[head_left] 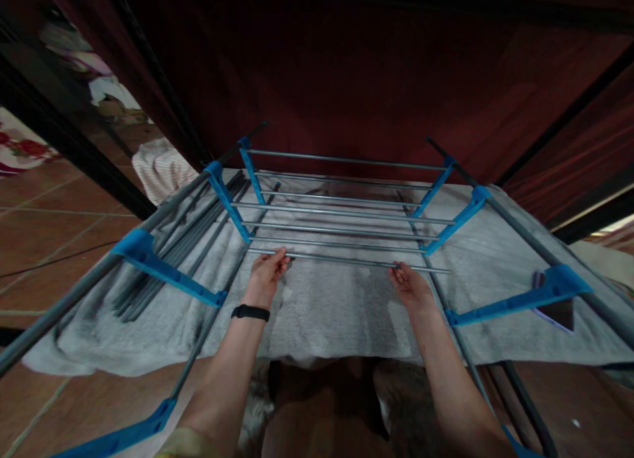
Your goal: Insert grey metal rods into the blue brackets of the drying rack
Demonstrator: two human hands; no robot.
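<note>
A drying rack frame with grey metal poles and blue plastic brackets (pixel 230 203) lies on a grey towel (pixel 327 306) on the floor. Several thin grey rods run across between the brackets. My left hand (pixel 267 269), with a black band on its wrist, is closed round the left end of the nearest rod (pixel 341 260). My right hand (pixel 409 283) is closed on the same rod toward its right end. The rod lies level just in front of the other fitted rods.
A bundle of loose grey rods (pixel 163 273) lies on the towel at the left. Dark red curtain (pixel 347 68) hangs behind. Brown tile floor (pixel 44 233) is at the left, with cloths farther back. A dark flat object (pixel 557 309) lies at the right.
</note>
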